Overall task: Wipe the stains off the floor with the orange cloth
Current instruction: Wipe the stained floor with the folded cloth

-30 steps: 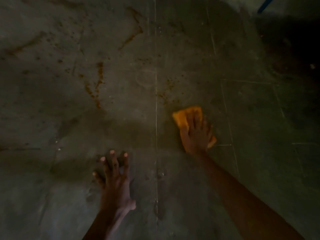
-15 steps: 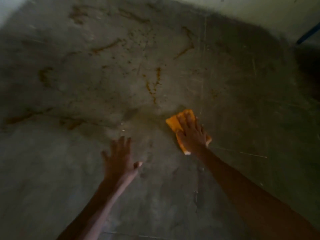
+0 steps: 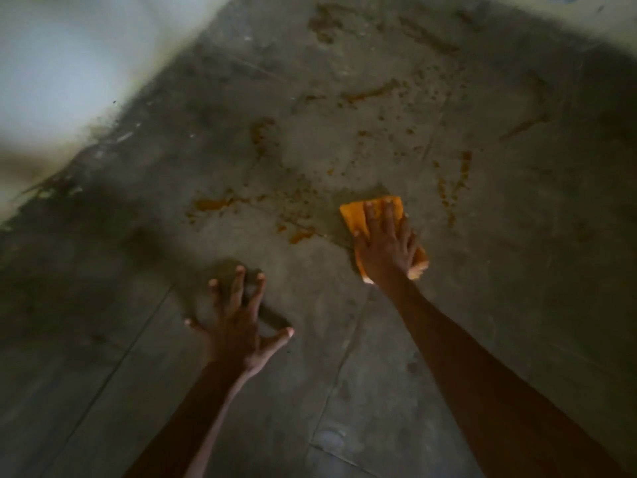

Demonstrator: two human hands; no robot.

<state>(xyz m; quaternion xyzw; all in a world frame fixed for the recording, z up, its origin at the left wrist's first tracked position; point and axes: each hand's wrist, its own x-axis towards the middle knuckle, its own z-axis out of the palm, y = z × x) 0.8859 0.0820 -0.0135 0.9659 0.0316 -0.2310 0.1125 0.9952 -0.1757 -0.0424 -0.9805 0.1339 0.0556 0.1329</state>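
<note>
The orange cloth [image 3: 355, 215] lies folded flat on the grey concrete floor [image 3: 344, 391]. My right hand [image 3: 387, 246] presses down on it with fingers spread, covering most of it. Orange-brown stains [image 3: 210, 203] streak and speckle the floor to the left of the cloth, beyond it and to its right [image 3: 462, 174]. A small smear [image 3: 300, 236] sits just left of the cloth. My left hand [image 3: 238, 322] rests with fingers splayed on the floor, nearer to me and left of the cloth, holding nothing.
A pale wall [image 3: 62, 63] runs along the upper left, meeting the floor in a dark, grimy edge. More wall shows at the top right [image 3: 551, 15]. Thin joint lines cross the floor near my arms.
The view has swung left, bringing the left wall and more stains into sight. My right hand and the cloth have slid left across the floor toward the stains. My left hand shifted slightly.
</note>
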